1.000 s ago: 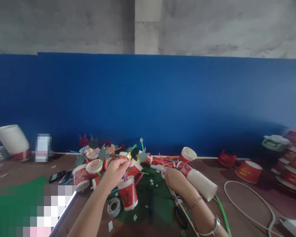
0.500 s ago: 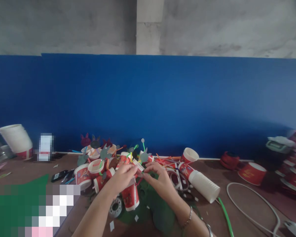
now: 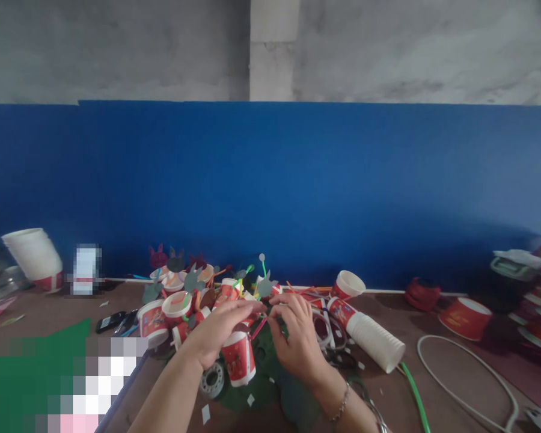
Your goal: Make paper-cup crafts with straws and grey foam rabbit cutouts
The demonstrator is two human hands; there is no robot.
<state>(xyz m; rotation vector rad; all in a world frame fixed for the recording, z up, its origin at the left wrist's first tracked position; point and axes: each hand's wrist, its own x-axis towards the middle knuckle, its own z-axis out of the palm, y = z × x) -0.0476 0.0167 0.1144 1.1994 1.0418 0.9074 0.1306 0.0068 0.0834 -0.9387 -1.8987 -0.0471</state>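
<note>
Low centre, on the brown table point(image 3: 49, 307): red cup point(image 3: 238, 361) upright on dark green felt point(image 3: 270, 380). Left hand point(image 3: 216, 334) laid over the cup's mouth from 9 o'clock, fingers stretched almost straight toward 3 o'clock, thumb hidden, so no telling whether anything is gripped. Right hand point(image 3: 297, 346) just at 3 o'clock of the cup, fingers bent, tips pinched together on the upper end of a pink straw point(image 3: 258, 328) slanting down toward the cup's rim. Fingertips of both hands almost touching above the cup.

Crowding close: at 10 o'clock a heap of cups point(image 3: 175, 304) bristling with straws and paper cut-outs, pressed against the left wrist side; at 8 o'clock, touching the felt's edge, a tape roll point(image 3: 211, 380). At 3 o'clock beyond the right hand, a lying stack of white cups point(image 3: 376, 343), a green tube point(image 3: 415, 397) running out toward 5 o'clock, then a white cable point(image 3: 473, 364) looped. Far at 2 o'clock, a red bowl point(image 3: 464, 319). At 9 o'clock, well apart, a black phone point(image 3: 110, 322). Behind everything, at 12 o'clock, a blue wall board point(image 3: 297, 192).
</note>
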